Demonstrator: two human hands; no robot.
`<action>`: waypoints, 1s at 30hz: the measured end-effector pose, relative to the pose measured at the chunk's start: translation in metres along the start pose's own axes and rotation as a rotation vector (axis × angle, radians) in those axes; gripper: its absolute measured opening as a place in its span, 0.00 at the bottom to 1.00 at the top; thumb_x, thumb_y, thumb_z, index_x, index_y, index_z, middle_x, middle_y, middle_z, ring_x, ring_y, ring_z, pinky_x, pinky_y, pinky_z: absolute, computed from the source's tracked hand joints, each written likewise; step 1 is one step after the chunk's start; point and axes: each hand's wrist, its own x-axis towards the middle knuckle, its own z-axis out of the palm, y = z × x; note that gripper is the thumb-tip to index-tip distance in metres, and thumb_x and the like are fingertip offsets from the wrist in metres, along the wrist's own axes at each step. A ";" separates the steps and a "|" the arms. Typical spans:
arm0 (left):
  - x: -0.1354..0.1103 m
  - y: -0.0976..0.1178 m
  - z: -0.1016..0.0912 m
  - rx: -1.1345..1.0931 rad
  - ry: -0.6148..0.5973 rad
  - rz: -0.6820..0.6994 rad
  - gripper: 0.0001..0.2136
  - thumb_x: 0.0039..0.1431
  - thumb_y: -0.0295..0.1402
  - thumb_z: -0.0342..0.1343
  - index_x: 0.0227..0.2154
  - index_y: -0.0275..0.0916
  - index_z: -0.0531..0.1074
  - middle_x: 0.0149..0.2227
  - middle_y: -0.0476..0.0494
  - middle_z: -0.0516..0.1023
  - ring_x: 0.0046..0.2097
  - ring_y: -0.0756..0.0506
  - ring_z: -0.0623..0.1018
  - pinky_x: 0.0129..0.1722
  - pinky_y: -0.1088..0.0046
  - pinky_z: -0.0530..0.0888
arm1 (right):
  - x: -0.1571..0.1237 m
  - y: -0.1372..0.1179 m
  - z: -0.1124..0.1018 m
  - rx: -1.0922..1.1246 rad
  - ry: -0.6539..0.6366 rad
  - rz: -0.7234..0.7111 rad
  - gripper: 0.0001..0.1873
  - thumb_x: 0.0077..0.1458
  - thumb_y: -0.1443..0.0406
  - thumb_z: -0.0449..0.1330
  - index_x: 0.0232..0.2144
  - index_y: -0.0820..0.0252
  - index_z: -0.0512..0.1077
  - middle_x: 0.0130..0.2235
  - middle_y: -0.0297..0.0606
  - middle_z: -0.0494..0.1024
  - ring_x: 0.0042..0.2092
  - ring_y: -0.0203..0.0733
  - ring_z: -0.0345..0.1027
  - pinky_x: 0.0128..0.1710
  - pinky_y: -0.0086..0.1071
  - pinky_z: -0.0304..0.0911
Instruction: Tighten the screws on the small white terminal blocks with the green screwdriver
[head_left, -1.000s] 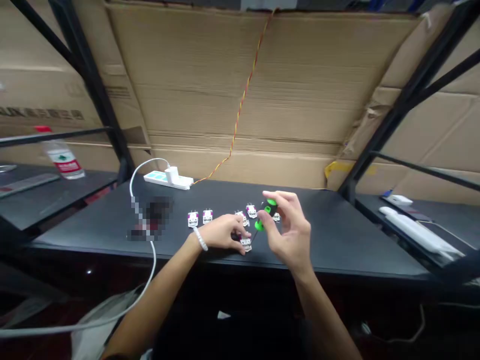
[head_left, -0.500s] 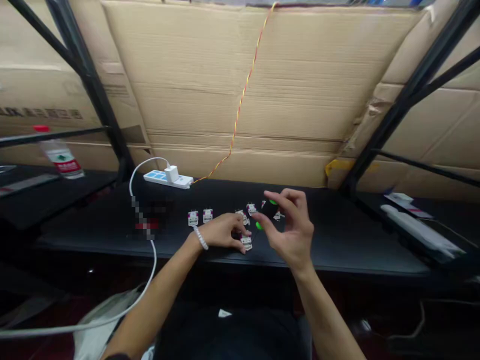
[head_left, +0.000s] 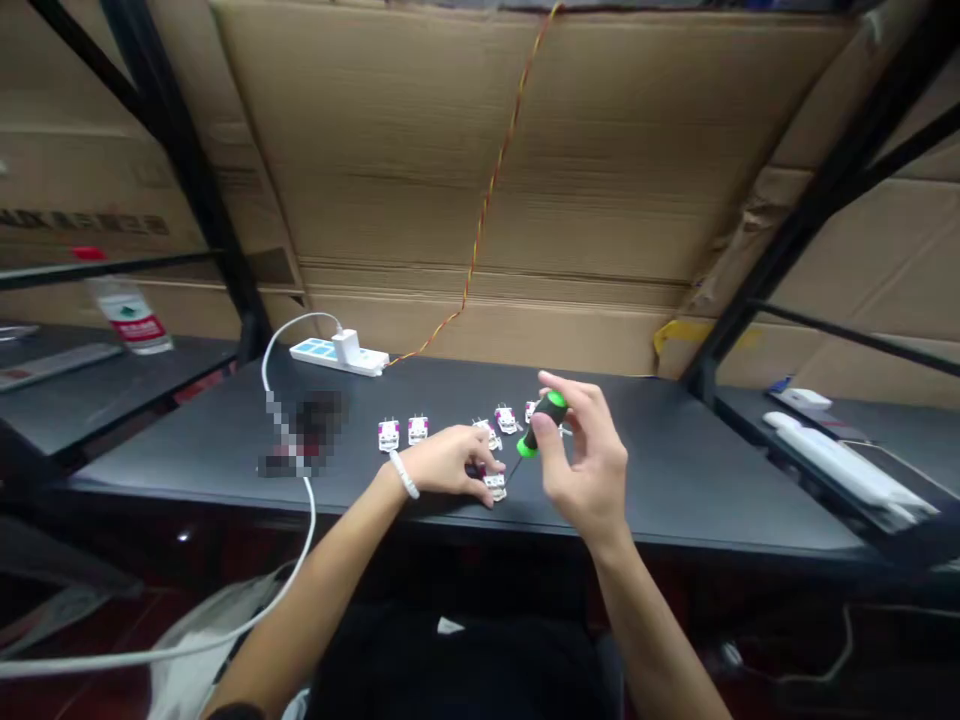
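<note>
The right hand (head_left: 583, 462) holds a screwdriver (head_left: 544, 423) with a black handle and green end caps. Its grip is closed around the handle with thumb and fingers, and the handle tilts above the table (head_left: 660, 490). The thin shaft (head_left: 514, 470) slants down and to the left, ending just beside the front white-and-magenta circuit module (head_left: 494, 487). Compared with the earlier views, the screwdriver has shifted only slightly and remains over the same module. The left hand (head_left: 448, 463), with a white beaded bracelet (head_left: 403, 475) at the wrist, lies curled at the module's left side, with its fingertips (head_left: 489, 470) at the module's edge. How firmly this grip holds cannot be determined, and a dark item under the fingers cannot be identified. Further modules stand in a loose row behind the hands. A white power strip (head_left: 337, 357) lies at the rear of the table, with a white cable (head_left: 283, 392) running forward from it past a pixelated, unreadable object (head_left: 307, 435). Corrugated cardboard (head_left: 480, 170) closes off the back.
</note>
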 end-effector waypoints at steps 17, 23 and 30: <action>0.000 0.001 -0.001 -0.011 -0.004 -0.022 0.24 0.54 0.53 0.73 0.45 0.40 0.87 0.39 0.43 0.79 0.39 0.44 0.78 0.40 0.71 0.72 | 0.004 0.009 -0.005 -0.043 0.071 -0.036 0.16 0.61 0.62 0.69 0.51 0.50 0.80 0.48 0.39 0.72 0.44 0.43 0.72 0.45 0.40 0.74; 0.000 0.000 0.000 -0.046 0.005 -0.012 0.24 0.55 0.53 0.72 0.46 0.39 0.86 0.39 0.41 0.80 0.40 0.44 0.78 0.41 0.71 0.72 | 0.005 0.011 -0.010 0.120 -0.113 -0.004 0.24 0.72 0.65 0.51 0.67 0.48 0.69 0.57 0.45 0.76 0.55 0.49 0.76 0.54 0.48 0.74; 0.000 0.000 0.000 -0.028 -0.009 -0.017 0.23 0.55 0.52 0.73 0.46 0.40 0.86 0.40 0.42 0.79 0.40 0.44 0.78 0.41 0.71 0.72 | 0.004 0.006 -0.004 -0.016 0.013 -0.036 0.20 0.66 0.64 0.64 0.59 0.50 0.76 0.51 0.43 0.74 0.50 0.46 0.74 0.48 0.42 0.75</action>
